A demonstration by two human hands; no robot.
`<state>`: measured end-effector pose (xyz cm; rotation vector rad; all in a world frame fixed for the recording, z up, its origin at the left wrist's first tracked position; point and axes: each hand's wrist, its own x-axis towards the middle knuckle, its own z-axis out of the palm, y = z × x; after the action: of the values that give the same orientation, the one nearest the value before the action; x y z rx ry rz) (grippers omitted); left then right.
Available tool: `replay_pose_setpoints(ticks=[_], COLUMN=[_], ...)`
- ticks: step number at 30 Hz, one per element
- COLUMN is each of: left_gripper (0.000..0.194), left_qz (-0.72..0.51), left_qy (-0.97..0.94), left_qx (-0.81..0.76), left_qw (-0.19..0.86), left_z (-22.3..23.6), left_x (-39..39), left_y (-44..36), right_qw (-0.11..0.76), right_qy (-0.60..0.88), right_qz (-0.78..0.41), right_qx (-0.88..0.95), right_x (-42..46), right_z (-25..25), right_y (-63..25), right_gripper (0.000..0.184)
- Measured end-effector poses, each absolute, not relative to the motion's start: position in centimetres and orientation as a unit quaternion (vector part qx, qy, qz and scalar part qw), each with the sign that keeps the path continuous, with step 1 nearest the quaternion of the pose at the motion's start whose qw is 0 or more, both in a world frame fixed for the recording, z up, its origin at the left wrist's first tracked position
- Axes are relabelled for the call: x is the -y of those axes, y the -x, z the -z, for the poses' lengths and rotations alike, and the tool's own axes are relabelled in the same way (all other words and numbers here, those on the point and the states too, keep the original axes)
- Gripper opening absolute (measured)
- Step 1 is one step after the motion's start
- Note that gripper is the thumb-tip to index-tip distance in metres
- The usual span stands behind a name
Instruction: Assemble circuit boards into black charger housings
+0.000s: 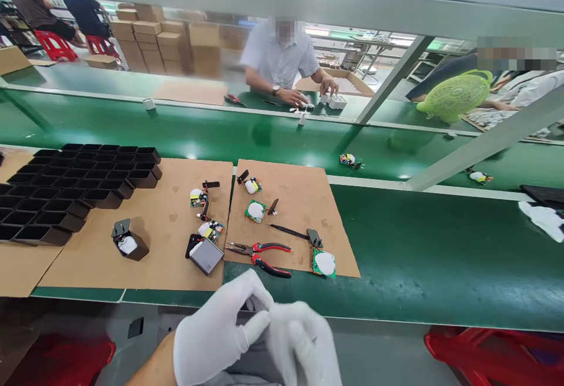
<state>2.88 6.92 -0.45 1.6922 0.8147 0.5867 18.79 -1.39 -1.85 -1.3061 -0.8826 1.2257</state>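
Observation:
My left hand (220, 330) and my right hand (303, 339), both in white gloves, meet in front of the bench's near edge. The left thumb and fingers are bent and pressed against the right hand's fingers, which are curled in. Whatever lies between them, if anything, is hidden. Just beyond the hands lie red-and-black pliers (259, 252). Close to them are a green circuit board with a white round pad (325, 263), a black pen-like tool (288, 231) and a grey-and-black case (206, 255).
Rows of black open housings (83, 180) cover the left. A black housing with a plug top (130, 240) stands on the cardboard (167, 215). More circuit boards (255, 210) lie around. A metal post (476, 145) crosses the right. Across the bench, a co-worker (282, 60) handles small white parts.

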Motion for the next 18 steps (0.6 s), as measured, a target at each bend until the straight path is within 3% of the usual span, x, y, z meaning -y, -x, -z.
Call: replay_pose_setpoints(ticks=[4,6,10,14,18], left_gripper=[0.011,0.012,0.044,0.052,0.049], left_qz=[-0.423,-0.452,-0.369,-0.326,-0.360], left_qy=[-0.703,-0.666,-0.643,-0.640,-0.613], left_qx=[-0.485,-0.565,-0.671,-0.695,-0.699], left_qw=[0.302,0.179,0.021,0.013,0.082], left_z=[3.9,5.6,8.4,9.7,9.7], left_x=[-7.1,-7.6,-8.5,-8.5,-8.5], left_y=[-0.9,0.2,1.2,0.8,0.1], right_qw=[0.382,0.326,0.208,0.147,0.167], right_qy=[0.720,0.728,0.716,0.697,0.697], right_qz=[-0.152,-0.099,-0.072,-0.071,-0.079], right_qx=[0.560,0.595,0.663,0.698,0.693], right_x=[-4.0,-7.1,-12.3,-14.7,-14.2], right_z=[2.5,3.0,3.7,4.1,4.2], right_y=[-23.2,-24.9,-26.6,-27.2,-27.3], right_gripper=[0.041,0.038,0.028,0.017,0.008])
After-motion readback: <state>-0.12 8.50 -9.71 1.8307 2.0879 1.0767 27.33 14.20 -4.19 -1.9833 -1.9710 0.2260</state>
